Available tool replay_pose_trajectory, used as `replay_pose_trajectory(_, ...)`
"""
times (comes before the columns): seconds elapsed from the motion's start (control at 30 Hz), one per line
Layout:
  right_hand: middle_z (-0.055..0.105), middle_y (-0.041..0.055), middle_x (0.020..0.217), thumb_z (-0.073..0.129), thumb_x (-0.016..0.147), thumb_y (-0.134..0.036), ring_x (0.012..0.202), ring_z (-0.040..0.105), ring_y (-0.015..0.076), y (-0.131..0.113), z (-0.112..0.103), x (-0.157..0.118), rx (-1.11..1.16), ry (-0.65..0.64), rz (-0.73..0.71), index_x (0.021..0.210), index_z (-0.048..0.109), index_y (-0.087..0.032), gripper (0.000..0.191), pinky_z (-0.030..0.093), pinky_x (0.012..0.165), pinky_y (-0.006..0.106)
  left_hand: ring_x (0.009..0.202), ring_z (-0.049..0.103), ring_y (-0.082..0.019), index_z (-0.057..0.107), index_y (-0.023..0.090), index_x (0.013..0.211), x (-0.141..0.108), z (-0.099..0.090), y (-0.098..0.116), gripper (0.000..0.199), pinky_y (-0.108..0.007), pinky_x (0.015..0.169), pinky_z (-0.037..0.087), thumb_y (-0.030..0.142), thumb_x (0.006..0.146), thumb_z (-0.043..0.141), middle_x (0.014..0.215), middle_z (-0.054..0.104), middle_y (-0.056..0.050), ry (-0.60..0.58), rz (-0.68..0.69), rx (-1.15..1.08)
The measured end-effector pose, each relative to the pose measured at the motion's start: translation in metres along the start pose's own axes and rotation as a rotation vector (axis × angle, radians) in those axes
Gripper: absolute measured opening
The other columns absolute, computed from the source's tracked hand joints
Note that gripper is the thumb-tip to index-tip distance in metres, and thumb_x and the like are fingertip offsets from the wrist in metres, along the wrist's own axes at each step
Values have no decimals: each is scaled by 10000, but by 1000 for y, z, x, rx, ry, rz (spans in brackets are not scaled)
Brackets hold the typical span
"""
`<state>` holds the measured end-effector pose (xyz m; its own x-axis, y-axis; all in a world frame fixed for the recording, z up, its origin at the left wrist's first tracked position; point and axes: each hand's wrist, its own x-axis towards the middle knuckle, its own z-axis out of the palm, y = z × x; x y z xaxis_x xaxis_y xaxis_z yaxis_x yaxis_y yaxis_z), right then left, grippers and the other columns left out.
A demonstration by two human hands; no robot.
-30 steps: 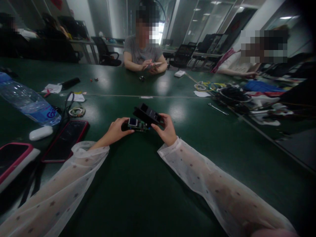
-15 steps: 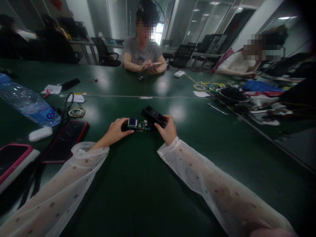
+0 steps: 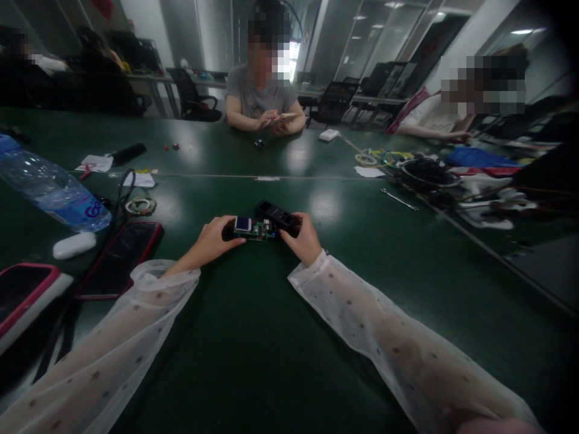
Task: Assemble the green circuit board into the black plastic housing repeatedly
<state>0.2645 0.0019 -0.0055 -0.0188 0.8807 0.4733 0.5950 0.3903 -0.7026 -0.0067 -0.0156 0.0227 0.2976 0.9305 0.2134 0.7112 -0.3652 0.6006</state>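
My left hand [image 3: 218,240] grips the left end of a green circuit board [image 3: 260,229] with a small screen [image 3: 243,224] on it. Thumb and fingers close on the board's edges. In my right hand [image 3: 306,237] is a black plastic casing [image 3: 275,212], pinched at its right end and tilted. The casing lies just behind and to the right of the board, overlapping its right part from this angle. Whether the two touch, I cannot tell.
On the left lie a water bottle [image 3: 58,187], a white earphone case [image 3: 75,245] and two phones, one a red-edged phone [image 3: 120,259]. A wrench [image 3: 399,199] and tangled cables [image 3: 425,175] are at the right. Across the green table [image 3: 253,337] sits a person [image 3: 262,90] holding a phone.
My right hand has shifted slightly left with the black casing, bringing it closer over the circuit board's right part. My left hand and the board have barely moved.
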Motion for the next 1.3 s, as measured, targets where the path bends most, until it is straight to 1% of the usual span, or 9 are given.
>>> replay_pose_trajectory(0.13, 571, 163, 1150, 684, 729, -285, 1071, 560, 332, 1, 0, -1, -60, 45, -59, 1204, 487, -164, 528, 462, 952, 594, 1198, 544, -312, 512, 240, 1284, 0, 0, 0, 562, -532, 984, 431, 465, 804, 698, 1293, 592, -103, -10, 2, 7)
replay_pose_trajectory(0.23, 555, 167, 1161, 687, 735, -296, 1089, 539, 336, 0, -1, -1, -78, 58, -81, 1221, 485, -160, 543, 454, 965, 587, 1208, 536, -315, 493, 234, 1317, 0, -1, 0, 595, -533, 991, 426, 464, 807, 693, 1308, 583, -108, -16, 2, 6)
replay_pose_trajectory(0.37, 550, 158, 1163, 680, 749, -291, 1100, 535, 325, -1, -1, -1, -75, 62, -96, 1223, 484, -165, 528, 456, 969, 563, 1215, 533, -319, 472, 263, 1347, 0, -1, 0, 633, -528, 990, 425, 475, 796, 701, 1322, 577, -97, -20, 8, 1)
replay_pose_trajectory(0.7, 559, 150, 1130, 682, 744, -303, 1058, 537, 322, -3, -3, -1, -122, 67, -71, 1217, 495, -176, 523, 474, 891, 529, 1187, 543, -305, 484, 234, 1331, 0, 2, -2, 608, -490, 974, 431, 484, 814, 684, 1294, 596, -94, -6, 17, 47)
replay_pose_trajectory(0.87, 571, 153, 1135, 686, 742, -284, 1029, 556, 310, -2, -2, -1, -86, 46, -63, 1198, 502, -168, 505, 483, 900, 520, 1185, 543, -308, 495, 222, 1316, 0, 1, -1, 594, -498, 975, 427, 487, 817, 679, 1290, 597, -102, -3, 17, 53)
replay_pose_trajectory(1.03, 582, 150, 1136, 692, 748, -263, 1057, 575, 308, 0, -2, 0, -34, 7, -43, 1198, 497, -164, 500, 484, 928, 524, 1192, 540, -309, 496, 239, 1311, 0, 0, 0, 580, -504, 976, 430, 484, 817, 677, 1293, 590, -100, -13, 3, 41)
replay_pose_trajectory(1.13, 584, 143, 1124, 713, 736, -255, 1069, 578, 314, 1, -1, 0, -31, 3, -27, 1193, 496, -172, 513, 490, 927, 529, 1192, 540, -311, 507, 229, 1299, 0, 0, 1, 579, -508, 983, 429, 490, 811, 679, 1282, 593, -105, -12, -1, 36)
replay_pose_trajectory(1.3, 593, 131, 1081, 689, 755, -227, 1038, 589, 312, 6, 3, 1, -29, 13, -43, 1170, 498, -178, 459, 489, 932, 555, 1197, 537, -311, 506, 224, 1299, 0, 0, 1, 578, -509, 988, 428, 492, 815, 673, 1291, 588, -107, -12, -2, 43)
